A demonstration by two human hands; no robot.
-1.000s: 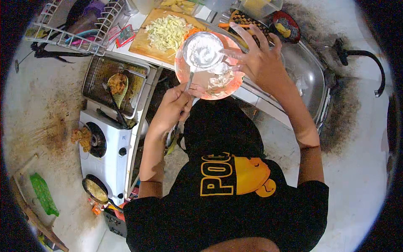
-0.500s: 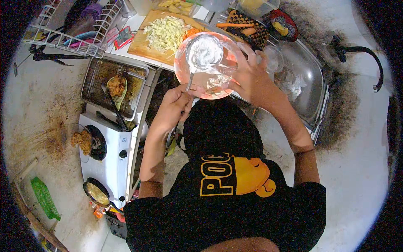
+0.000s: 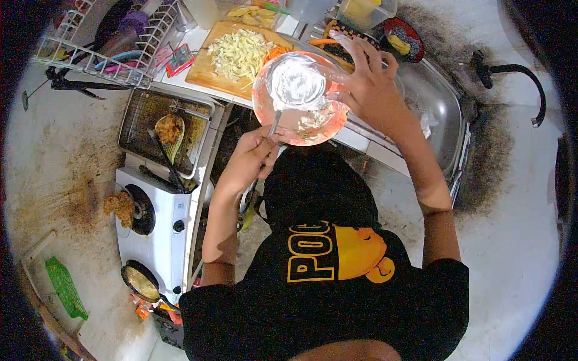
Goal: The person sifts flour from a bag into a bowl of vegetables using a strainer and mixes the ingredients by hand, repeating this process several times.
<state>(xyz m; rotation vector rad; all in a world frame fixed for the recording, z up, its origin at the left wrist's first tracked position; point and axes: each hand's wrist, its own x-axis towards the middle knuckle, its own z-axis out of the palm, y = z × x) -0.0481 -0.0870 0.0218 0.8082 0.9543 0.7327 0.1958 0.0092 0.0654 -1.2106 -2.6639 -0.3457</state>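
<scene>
A round orange-and-white plate (image 3: pixel 333 127) carries a small bowl of white powder (image 3: pixel 296 81) and a whitish, floury heap on its lower part. My left hand (image 3: pixel 251 157) is closed at the plate's lower left edge, around the handle of a metal utensil (image 3: pixel 274 123) whose tip lies over the plate. Above the plate's right side, my right hand (image 3: pixel 372 81) is spread, its fingers apart and dusted white, with nothing in them. Just behind the plate, shredded cabbage (image 3: pixel 239 53) and carrot strips (image 3: pixel 274 55) lie on a wooden board (image 3: pixel 201 71).
Right of the plate is a metal sink (image 3: pixel 436 99) with a black faucet (image 3: pixel 518 69). At left stand a wire-rack tray (image 3: pixel 135 117) with fried food, a white stove (image 3: pixel 162 240) with a small pan (image 3: pixel 140 283), and a dish rack (image 3: pixel 114 75).
My right hand has lifted off the plate's right side, up and to the right, and its fingers have opened. The plate has shifted slightly to the right and down.
</scene>
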